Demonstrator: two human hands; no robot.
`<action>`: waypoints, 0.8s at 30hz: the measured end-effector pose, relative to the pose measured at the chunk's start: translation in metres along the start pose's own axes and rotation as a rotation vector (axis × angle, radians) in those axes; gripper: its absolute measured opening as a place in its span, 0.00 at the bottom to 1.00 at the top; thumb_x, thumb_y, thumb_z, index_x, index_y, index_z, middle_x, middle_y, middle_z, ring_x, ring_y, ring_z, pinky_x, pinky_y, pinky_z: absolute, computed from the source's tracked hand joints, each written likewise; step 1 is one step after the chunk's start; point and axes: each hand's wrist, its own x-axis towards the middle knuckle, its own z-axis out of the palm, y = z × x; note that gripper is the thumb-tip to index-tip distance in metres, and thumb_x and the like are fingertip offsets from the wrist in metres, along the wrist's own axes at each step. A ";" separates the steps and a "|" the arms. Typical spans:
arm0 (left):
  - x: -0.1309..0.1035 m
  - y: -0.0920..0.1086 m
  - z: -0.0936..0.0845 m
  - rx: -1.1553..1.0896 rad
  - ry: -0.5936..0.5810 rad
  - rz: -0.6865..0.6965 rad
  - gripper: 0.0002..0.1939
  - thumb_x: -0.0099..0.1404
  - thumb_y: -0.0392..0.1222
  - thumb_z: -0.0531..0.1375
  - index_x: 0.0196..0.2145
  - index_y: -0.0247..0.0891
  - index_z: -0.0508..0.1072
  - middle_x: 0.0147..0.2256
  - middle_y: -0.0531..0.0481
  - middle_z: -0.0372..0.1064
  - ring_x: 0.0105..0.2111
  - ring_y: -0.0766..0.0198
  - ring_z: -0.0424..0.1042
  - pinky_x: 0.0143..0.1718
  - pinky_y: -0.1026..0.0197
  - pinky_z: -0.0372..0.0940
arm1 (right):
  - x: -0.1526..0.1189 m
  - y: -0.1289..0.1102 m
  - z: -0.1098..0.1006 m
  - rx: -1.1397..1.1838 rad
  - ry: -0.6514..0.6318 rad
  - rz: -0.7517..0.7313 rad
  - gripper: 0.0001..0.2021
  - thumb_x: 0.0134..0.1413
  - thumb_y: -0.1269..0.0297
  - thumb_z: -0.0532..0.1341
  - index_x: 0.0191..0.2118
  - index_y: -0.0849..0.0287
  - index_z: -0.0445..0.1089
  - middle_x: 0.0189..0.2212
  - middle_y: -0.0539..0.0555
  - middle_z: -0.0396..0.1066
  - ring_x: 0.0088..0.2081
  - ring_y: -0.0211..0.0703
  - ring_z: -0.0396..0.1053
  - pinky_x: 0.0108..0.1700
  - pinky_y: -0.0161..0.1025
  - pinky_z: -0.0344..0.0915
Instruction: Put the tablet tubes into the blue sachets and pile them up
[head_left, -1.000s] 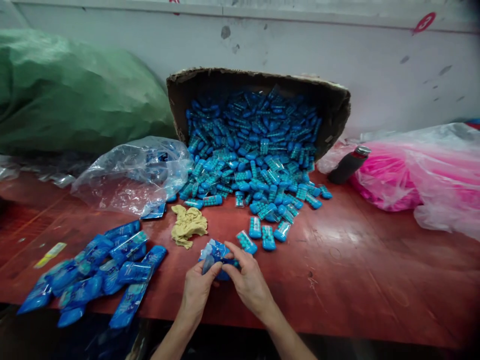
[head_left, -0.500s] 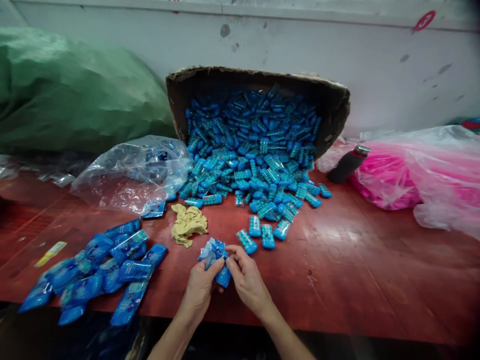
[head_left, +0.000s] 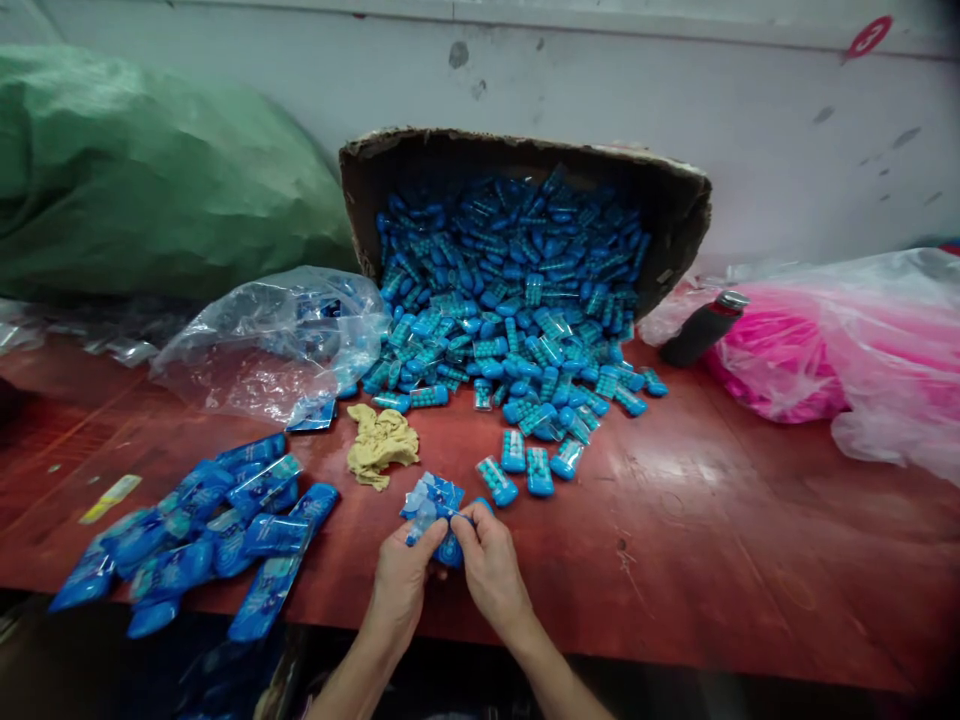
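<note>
Near the table's front edge, my left hand is closed on a small blue printed packet, thumb on top. My right hand pinches the packet's right side, its thumb close to the left thumb. A bit of blue shows beyond the right fingers; what it belongs to is partly hidden. Just behind the hands lie a crumpled yellow cloth and several small clear-and-blue containers. Many more containers spill out of a tipped cardboard box. To the left sits a pile of filled blue packets.
On the red table a clear plastic bag lies left of the box. A dark bottle leans by pink items in plastic at the right. A large green sack fills the back left.
The view has shifted slightly, so the table items appear further right. My right fingers have moved on the packet, and a blue piece now shows beyond them.
</note>
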 end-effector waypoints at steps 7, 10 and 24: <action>-0.002 0.009 -0.004 -0.037 -0.233 -0.153 0.17 0.44 0.50 0.65 0.22 0.32 0.69 0.16 0.53 0.66 0.15 0.70 0.63 0.13 0.69 0.55 | 0.004 -0.009 -0.009 -0.108 -0.080 -0.032 0.15 0.59 0.61 0.48 0.22 0.58 0.57 0.17 0.45 0.57 0.22 0.34 0.58 0.25 0.30 0.55; -0.004 0.016 -0.010 -0.039 -0.251 -0.237 0.16 0.44 0.48 0.66 0.23 0.33 0.68 0.17 0.53 0.67 0.14 0.71 0.63 0.12 0.70 0.55 | 0.009 -0.012 -0.023 -0.258 -0.115 -0.133 0.15 0.60 0.61 0.48 0.24 0.59 0.63 0.21 0.47 0.64 0.26 0.36 0.62 0.30 0.32 0.57; 0.000 0.006 -0.022 -0.109 -0.032 -0.206 0.20 0.39 0.50 0.68 0.21 0.36 0.63 0.12 0.56 0.63 0.13 0.71 0.62 0.10 0.71 0.52 | 0.004 0.013 -0.037 -0.919 -0.153 -0.327 0.14 0.45 0.71 0.61 0.41 0.59 0.65 0.38 0.58 0.66 0.40 0.52 0.62 0.39 0.45 0.60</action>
